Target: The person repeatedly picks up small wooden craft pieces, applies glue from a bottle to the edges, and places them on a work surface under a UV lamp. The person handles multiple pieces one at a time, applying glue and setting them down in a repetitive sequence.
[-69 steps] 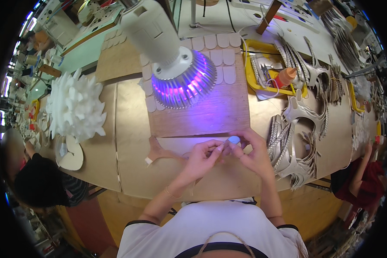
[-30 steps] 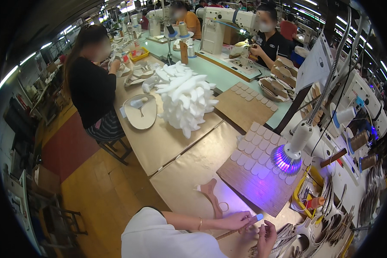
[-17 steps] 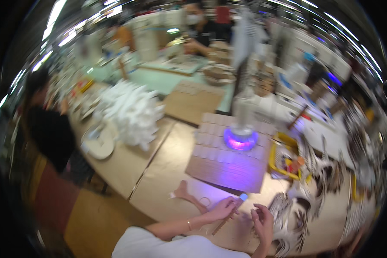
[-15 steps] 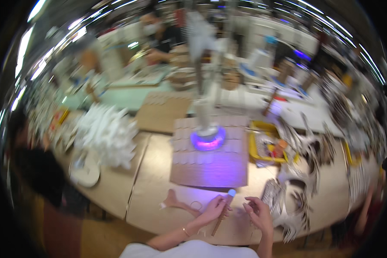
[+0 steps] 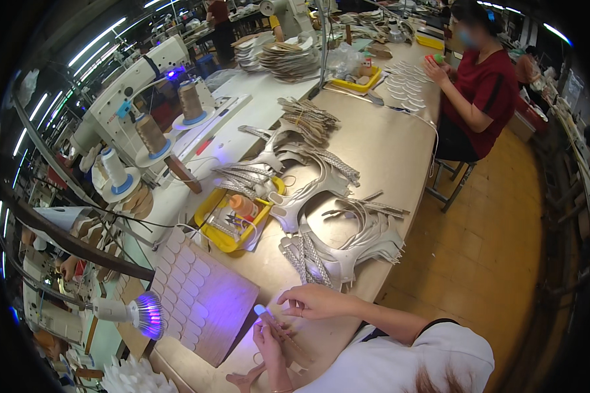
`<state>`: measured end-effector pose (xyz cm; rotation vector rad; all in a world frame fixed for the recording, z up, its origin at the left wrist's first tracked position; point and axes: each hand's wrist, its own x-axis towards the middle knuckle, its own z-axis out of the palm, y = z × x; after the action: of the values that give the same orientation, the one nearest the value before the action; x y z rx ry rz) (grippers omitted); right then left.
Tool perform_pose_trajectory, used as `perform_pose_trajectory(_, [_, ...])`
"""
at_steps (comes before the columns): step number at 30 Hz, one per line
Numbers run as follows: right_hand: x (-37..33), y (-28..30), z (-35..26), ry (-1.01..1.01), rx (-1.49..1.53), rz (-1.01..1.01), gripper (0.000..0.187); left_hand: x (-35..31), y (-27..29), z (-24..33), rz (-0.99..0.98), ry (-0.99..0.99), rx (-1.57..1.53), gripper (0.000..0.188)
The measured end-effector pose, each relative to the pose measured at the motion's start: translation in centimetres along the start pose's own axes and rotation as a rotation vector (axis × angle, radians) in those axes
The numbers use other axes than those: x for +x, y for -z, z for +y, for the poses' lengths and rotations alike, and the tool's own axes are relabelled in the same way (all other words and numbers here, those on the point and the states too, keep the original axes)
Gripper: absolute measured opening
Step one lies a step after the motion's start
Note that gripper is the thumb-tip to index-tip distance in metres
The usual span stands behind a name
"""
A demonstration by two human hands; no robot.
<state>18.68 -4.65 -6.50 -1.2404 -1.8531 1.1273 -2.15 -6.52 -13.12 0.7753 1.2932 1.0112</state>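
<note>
My left hand [image 5: 269,347] is closed around a narrow brown strip-like piece [image 5: 282,335] with a pale blue end [image 5: 261,310]. Just beyond that end, my right hand [image 5: 316,302] hovers with bent fingers slightly apart and nothing visible in them. Below my left hand, a brown forked piece [image 5: 246,378] lies on the table. Beside both hands is a board [image 5: 233,288] with rows of small rounded pale pieces, lit violet by a lamp [image 5: 149,315].
Bundled shoe uppers with braided straps [image 5: 347,252] lie beyond my right hand. A yellow tray [image 5: 226,242] holds an orange bottle [image 5: 242,206]. Thread cones [image 5: 149,135] stand at a sewing machine [image 5: 128,85]. A person in dark red [image 5: 482,92] sits at the table's far right.
The view has swung to the right, bringing the seated person and the floor into sight. My left hand still holds the brown piece; my right hand is now nearer its blue end.
</note>
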Motion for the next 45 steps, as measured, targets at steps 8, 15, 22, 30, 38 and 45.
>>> perform_pose_trajectory(8, [-0.8,4.8,0.7,-0.095,0.117,0.038,0.033,-0.1,0.0,-0.1,0.031,-0.006,0.013,0.016])
perform_pose_trajectory(15, [-2.6,17.7,4.1,-0.028,-0.437,0.773,0.022,0.0,-0.3,0.1,0.071,0.037,0.023,0.016])
perform_pose_trajectory(22, [-3.0,27.7,10.2,-0.67,-1.623,0.369,0.043,-0.2,-0.6,0.2,0.093,0.054,0.04,0.018])
perform_pose_trajectory(30, [-1.7,29.1,16.6,-0.768,-2.155,-0.317,0.042,-1.1,-1.5,1.1,0.082,0.039,0.101,0.02])
perform_pose_trajectory(38, [-2.0,34.3,23.5,-0.689,-1.889,-0.022,0.025,-2.1,-0.1,3.9,0.201,-0.145,0.128,0.021])
perform_pose_trajectory(45, [-0.6,30.3,11.9,-0.51,-1.716,0.132,0.044,-1.7,2.5,6.7,0.291,-0.23,0.06,0.016])
